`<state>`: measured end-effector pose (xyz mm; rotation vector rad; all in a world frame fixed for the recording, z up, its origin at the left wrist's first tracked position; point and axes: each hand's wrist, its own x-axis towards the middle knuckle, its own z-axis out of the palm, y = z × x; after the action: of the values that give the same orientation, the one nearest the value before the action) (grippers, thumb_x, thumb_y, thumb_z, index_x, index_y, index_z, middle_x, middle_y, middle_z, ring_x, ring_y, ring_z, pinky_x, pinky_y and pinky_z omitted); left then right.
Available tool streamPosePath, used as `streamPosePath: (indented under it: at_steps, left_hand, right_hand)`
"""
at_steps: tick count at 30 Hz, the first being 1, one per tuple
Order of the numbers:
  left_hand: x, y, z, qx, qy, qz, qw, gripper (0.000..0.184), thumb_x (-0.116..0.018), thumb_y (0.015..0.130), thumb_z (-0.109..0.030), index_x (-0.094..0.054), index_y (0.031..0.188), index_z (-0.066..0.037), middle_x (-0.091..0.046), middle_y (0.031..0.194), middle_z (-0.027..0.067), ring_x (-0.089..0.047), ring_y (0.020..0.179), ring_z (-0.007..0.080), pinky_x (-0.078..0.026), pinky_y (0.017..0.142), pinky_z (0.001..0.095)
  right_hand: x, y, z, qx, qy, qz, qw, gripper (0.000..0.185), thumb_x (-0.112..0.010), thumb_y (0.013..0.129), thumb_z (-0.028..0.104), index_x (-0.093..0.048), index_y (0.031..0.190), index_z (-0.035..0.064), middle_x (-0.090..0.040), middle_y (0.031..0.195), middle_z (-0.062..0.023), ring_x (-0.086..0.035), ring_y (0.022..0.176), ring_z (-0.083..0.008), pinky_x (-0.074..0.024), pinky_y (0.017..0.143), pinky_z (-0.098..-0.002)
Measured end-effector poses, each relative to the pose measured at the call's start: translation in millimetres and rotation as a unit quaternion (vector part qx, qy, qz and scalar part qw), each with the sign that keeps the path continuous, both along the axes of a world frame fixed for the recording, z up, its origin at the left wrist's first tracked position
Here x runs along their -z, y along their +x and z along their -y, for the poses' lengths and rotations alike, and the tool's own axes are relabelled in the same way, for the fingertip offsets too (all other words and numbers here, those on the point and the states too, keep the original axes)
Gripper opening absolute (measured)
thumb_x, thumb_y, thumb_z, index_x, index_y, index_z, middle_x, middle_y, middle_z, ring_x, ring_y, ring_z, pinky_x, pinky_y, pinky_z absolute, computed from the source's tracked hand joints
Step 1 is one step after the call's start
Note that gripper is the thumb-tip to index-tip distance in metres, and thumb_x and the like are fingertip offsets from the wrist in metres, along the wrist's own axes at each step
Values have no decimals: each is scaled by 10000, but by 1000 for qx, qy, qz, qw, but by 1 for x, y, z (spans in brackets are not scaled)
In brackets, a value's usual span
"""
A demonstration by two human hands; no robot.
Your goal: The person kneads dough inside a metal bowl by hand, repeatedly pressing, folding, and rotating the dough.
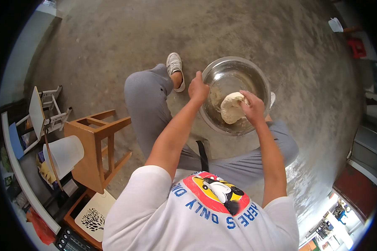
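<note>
We see pale dough [230, 110] in the steel basin [250, 78], toward its near side. Our right hand [253, 108] curls around the dough's right edge; our left hand [199, 89] closes on the basin's left rim. Left of the basin: a sneaker [174, 65] nearby, a wooden stool [84, 151] well apart.

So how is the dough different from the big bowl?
The dough is pale and dull, while the bowl is shiny grey metal. The bowl is much wider than the dough. The dough has a lumpy, uneven shape, but the bowl is neatly round. The right hand holds the dough, while the left hand is at the bowl's rim. Both have one of the person's hands on them.
</note>
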<state>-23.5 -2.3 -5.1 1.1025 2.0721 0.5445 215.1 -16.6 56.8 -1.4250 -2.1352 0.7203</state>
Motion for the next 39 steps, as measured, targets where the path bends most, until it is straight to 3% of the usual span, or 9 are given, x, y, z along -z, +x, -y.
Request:
streamPosePath:
  at_steps: [8, 12, 16, 20, 21, 25, 28, 33, 39]
  left_hand:
    - [-8, 7, -6, 40, -6, -25, 999, 281, -670, 808, -97, -513, 1040, -70, -700, 965, 209, -668, 956, 419, -524, 799, 507]
    - [-12, 7, -12, 57, -15, -21, 998, 271, -679, 804, -109, -517, 1018, -72, -699, 956, 203, -668, 948, 416, -525, 793, 509]
    - [-4, 12, -20, 76, 7, -20, 997, 293, -709, 832, -169, -523, 1035, -68, -691, 938, 225, -650, 942, 449, -494, 782, 543]
    - [1, 14, -18, 73, 18, -23, 997, 278, -702, 855, -211, -529, 1015, -64, -684, 890, 225, -646, 896, 457, -482, 736, 546]
    - [3, 15, -19, 74, 21, -30, 997, 277, -699, 865, -233, -531, 1005, -62, -682, 870, 224, -647, 878, 458, -480, 721, 545]
    - [1, 19, -25, 49, 54, 7, 997, 342, -658, 915, -364, -536, 931, -45, -657, 774, 226, -643, 794, 455, -471, 672, 530]
    - [-5, 19, -21, 41, 56, 21, 997, 400, -628, 939, -419, -532, 892, -33, -645, 745, 231, -638, 762, 455, -464, 655, 525]
    - [-2, 15, -21, 54, 68, 14, 996, 420, -604, 950, -438, -531, 900, -27, -653, 788, 248, -637, 807, 467, -469, 682, 535]
    - [-10, 13, -17, 57, 45, 2, 997, 443, -574, 952, -478, -551, 949, -36, -674, 867, 250, -639, 886, 475, -478, 738, 551]
  right_hand:
    - [-18, 1, 57, 89, -65, 135, 985, 474, -741, 755, 345, -698, 1153, 92, -566, 1067, -127, -593, 1019, -322, -494, 854, -427]
    - [-11, -7, 62, -33, 106, 174, 979, 572, -700, 777, 426, -631, 1217, 67, -567, 1229, -171, -538, 1180, -365, -419, 1006, -502]
    - [36, -6, 66, -133, 110, 192, 966, 670, -680, 790, 449, -540, 1302, 40, -528, 1343, -169, -524, 1223, -357, -366, 1069, -562]
    - [68, -19, 39, -174, 190, 208, 943, 663, -685, 789, 469, -522, 1295, 72, -559, 1266, -149, -545, 1193, -332, -405, 1036, -545]
    - [72, -31, 24, -177, 211, 193, 942, 610, -699, 771, 462, -561, 1221, 74, -588, 1159, -135, -586, 1074, -319, -435, 979, -531]
    - [83, -52, -22, -160, 170, 174, 957, 425, -699, 744, 445, -641, 992, 104, -581, 879, -78, -569, 792, -288, -455, 832, -491]
    - [94, -64, -49, -134, 113, 213, 961, 379, -692, 743, 453, -641, 942, 135, -590, 860, -76, -579, 790, -284, -454, 819, -483]
    - [87, -80, -61, -100, -8, 299, 949, 470, -623, 837, 500, -639, 1111, 119, -647, 973, -103, -633, 945, -308, -428, 946, -521]
    - [33, -57, -25, -101, 43, 210, 972, 615, -573, 899, 545, -564, 1269, 55, -645, 1041, -160, -597, 1071, -312, -358, 1039, -571]
